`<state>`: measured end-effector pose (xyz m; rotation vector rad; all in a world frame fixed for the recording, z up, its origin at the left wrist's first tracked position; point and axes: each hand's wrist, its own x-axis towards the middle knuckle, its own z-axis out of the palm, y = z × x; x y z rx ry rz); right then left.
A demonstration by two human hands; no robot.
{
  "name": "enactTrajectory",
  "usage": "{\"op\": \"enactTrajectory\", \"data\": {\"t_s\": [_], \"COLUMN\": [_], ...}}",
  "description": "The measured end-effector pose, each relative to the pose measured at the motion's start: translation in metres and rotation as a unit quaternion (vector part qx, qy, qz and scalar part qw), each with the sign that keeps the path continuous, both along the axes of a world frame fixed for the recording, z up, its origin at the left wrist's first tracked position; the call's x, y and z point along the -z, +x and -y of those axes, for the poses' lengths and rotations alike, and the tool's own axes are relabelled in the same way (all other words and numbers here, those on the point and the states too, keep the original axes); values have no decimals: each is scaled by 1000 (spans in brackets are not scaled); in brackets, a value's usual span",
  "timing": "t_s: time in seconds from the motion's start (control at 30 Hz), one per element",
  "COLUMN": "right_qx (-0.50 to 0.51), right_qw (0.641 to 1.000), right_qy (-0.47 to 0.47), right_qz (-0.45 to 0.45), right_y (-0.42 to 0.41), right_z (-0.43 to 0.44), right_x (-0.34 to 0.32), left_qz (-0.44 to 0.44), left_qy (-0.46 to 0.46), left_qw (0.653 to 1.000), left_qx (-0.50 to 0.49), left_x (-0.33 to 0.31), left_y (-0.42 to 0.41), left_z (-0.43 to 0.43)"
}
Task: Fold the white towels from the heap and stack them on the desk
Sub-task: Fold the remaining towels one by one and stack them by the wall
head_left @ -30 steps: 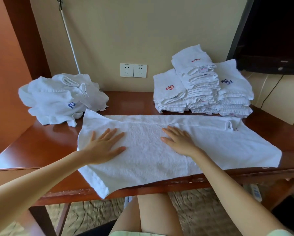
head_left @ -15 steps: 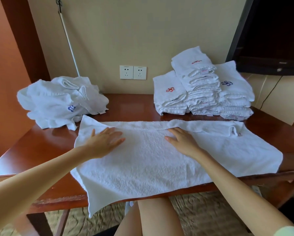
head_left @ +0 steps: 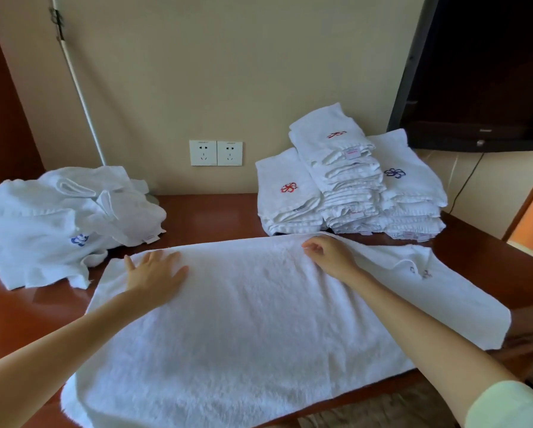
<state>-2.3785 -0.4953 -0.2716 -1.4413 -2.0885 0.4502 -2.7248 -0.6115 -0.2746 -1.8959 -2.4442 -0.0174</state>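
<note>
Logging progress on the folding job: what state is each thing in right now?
Spread towel: laid flat on the desk.
Heap: crumpled, unfolded.
Stacks: folded, piled.
Left hand: flat on the spread towel.
Right hand: pinching its far edge.
Sockets: nothing plugged in.

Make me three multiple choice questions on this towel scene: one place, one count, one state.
1. Where does the unfolded heap lie?
A) far left of the desk
B) on the person's lap
C) in a basket

2. How many wall sockets are there?
A) one
B) two
C) four

3. What is the left hand doing?
A) pressing flat on the spread towel
B) gripping the heap
C) hanging off the desk

Answers:
1 A: it sits on the desk, left of the spread towel.
2 B: two plates are side by side.
3 A: its fingers are straight on the cloth.
</note>
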Motion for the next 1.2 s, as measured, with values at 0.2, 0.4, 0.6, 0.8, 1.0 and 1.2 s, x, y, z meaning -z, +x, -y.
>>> {"op": "enactTrajectory", "data": {"t_s": [0.2,0.4,0.6,0.8,1.0,1.2], "right_qx": [6,104,97,108,119,272], "right_qw": [998,986,975,971,983,920], "right_qy": [-39,-83,-111,-86,-103,-146], "right_qz": [50,104,164,193,95,-241], "right_y": [75,164,195,199,203,200], "right_z": [10,24,50,79,74,25], "right_x": [7,9,6,13,-5,-22], "left_qz": [37,68,34,49,116,156], "left_qy": [26,-17,-16,-15,134,66], "left_qw": [984,948,940,931,896,856], "left_qx": [171,312,339,361,407,488], "left_x": [-9,0,15,18,12,5], "left_y": [113,237,265,263,266,287], "left_z": [-28,-56,-70,-47,-40,-53]}}
